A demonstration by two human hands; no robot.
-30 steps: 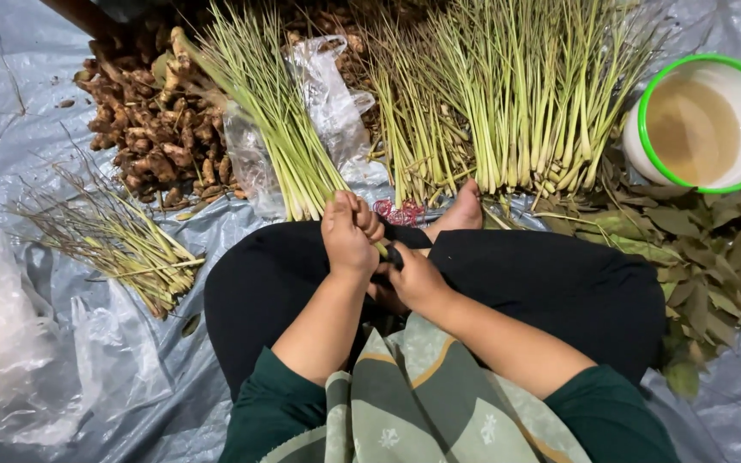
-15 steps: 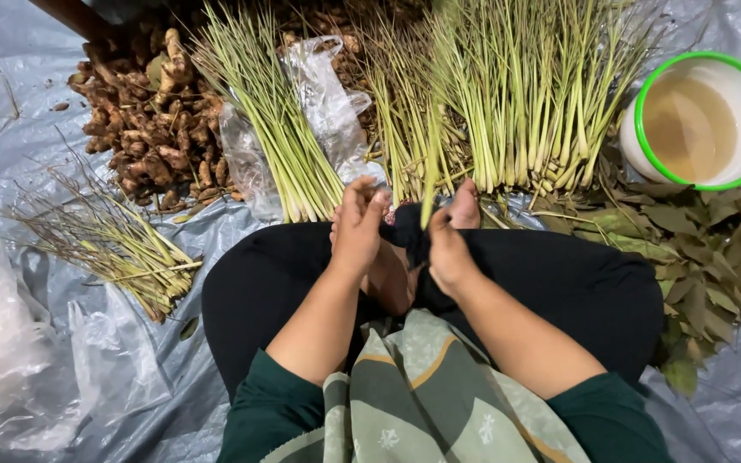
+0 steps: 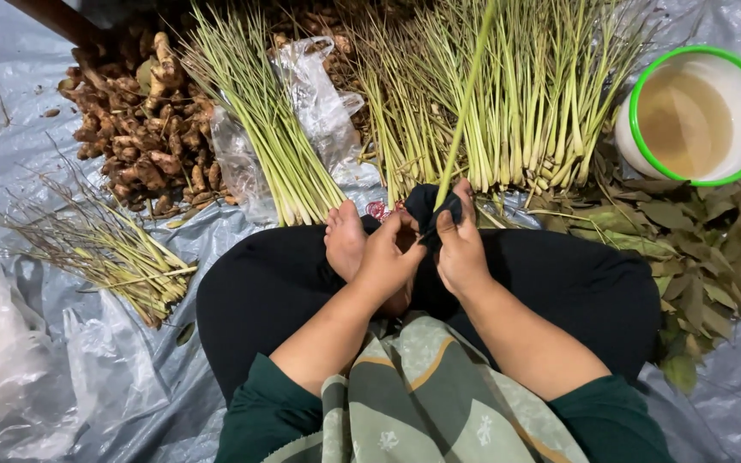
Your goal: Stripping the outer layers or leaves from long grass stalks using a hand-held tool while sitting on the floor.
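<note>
I see my right hand [image 3: 460, 249] pinching one lemongrass stalk [image 3: 465, 103] at its base — long axis pointing away, toward the tarp's far edge — left hand [image 3: 388, 257] curled beside it.

Dark green sleeves, black trousers, grey-green patterned cloth over lap, bare feet.

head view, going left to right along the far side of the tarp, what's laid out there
Pile of ginger roots → bundle of lemongrass stalks → clear plastic bag → wide heap of lemongrass → green-rimmed white bucket of cloudy liquid.
</note>
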